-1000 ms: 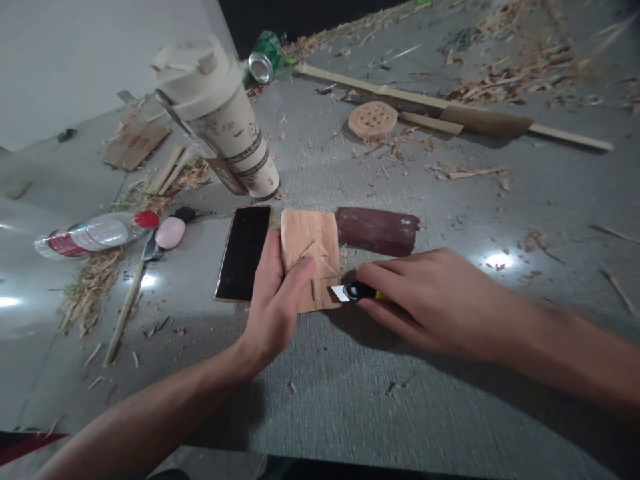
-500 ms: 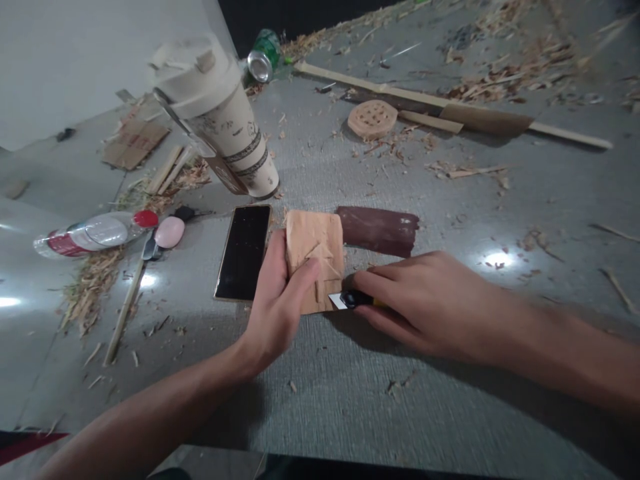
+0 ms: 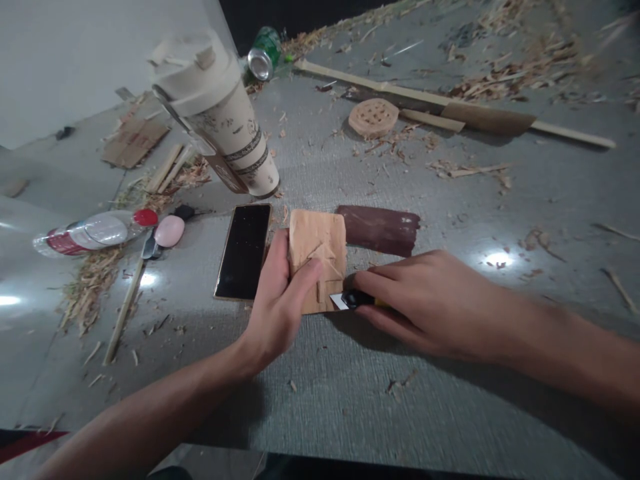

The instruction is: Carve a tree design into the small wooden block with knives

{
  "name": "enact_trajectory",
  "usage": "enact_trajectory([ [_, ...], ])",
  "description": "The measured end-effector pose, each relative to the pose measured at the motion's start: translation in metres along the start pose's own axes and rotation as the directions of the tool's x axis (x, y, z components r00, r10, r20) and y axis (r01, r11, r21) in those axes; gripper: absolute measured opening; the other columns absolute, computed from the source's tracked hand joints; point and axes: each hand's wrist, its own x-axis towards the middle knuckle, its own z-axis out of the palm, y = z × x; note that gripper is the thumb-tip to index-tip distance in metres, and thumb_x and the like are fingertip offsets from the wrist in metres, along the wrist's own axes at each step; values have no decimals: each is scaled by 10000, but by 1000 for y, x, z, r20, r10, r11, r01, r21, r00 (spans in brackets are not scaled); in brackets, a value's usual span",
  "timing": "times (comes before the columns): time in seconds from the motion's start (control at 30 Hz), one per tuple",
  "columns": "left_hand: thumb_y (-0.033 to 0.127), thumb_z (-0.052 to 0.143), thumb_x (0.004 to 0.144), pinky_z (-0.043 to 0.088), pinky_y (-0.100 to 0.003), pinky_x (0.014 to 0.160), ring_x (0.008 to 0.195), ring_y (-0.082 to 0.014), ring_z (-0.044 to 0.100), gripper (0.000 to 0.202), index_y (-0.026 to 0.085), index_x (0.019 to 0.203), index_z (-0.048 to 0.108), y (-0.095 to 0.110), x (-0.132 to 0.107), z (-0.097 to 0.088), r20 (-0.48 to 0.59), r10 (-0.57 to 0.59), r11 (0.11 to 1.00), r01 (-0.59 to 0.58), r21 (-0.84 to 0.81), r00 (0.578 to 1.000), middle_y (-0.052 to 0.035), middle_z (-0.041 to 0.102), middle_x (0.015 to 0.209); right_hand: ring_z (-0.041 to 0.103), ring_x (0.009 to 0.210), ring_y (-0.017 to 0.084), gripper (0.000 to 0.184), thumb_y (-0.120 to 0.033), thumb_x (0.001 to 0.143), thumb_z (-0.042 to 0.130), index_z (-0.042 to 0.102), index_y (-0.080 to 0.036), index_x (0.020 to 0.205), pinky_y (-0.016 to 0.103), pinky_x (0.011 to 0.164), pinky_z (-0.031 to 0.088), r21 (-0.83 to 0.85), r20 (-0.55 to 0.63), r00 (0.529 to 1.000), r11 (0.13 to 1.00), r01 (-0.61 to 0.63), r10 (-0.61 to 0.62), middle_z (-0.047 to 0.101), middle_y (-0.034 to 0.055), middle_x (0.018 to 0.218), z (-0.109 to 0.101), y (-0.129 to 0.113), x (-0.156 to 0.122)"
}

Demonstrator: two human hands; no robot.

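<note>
A pale piece of wood [image 3: 313,230] with a raised arrow-like shape carved on its face is held upright-side toward me by my left hand [image 3: 283,297]. The thumb presses on its face and the fingers go behind its left edge, partly hidden. My right hand [image 3: 415,297] is closed around a utility knife [image 3: 357,299] with a black front and a bit of yellow body. Its short blade touches the wood's lower right corner. Just behind the wood lies a dark brown curved strip [image 3: 380,229]. A phone [image 3: 244,250] with a dark screen rests left of my left hand.
A tall lidded cup [image 3: 235,127] stands behind the phone. A plastic bottle [image 3: 103,233] lies at left, near a pink oval object [image 3: 170,231]. Farther back are a green can [image 3: 264,55], a round patterned wooden disc [image 3: 373,118], a long stick [image 3: 570,132] and scattered shavings [image 3: 520,70].
The wood has shifted and turned very slightly to the right in my left hand. The knife blade stays at its lower right corner, and my right hand has hardly moved.
</note>
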Motion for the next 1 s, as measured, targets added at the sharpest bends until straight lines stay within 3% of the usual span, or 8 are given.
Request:
enact_trajectory([
  [0.4,330,705,1057,630,-415,871,988,-254,723,134,244,1151,664,5,3,1,19,29,999,-30,26,999,-42,758,1071,594,587,158,260,-351,1195,500,670,-221,1046,356,612,211,19,35,999,1000,-8,7,729,-7,770,-1,0,0],
  [0.63,328,692,1070,611,-402,869,981,-245,696,134,240,1171,694,4,0,1,32,-10,1000,11,-19,999,-39,746,1063,600,597,170,331,-357,1223,432,673,-226,1038,375,614,209,41,45,999,999,-12,10,732,-3,791,-3,-2,0],
  [1.0,379,678,1098,607,-458,984,1108,-301,702,224,235,1263,725,-4,0,1,51,-63,992,68,-102,997,-78,774,1189,634,611,172,300,-370,1231,464,677,-232,1070,386,610,179,-29,-9,998,998,-58,57,773,1,843,-2,-7,-2],
])
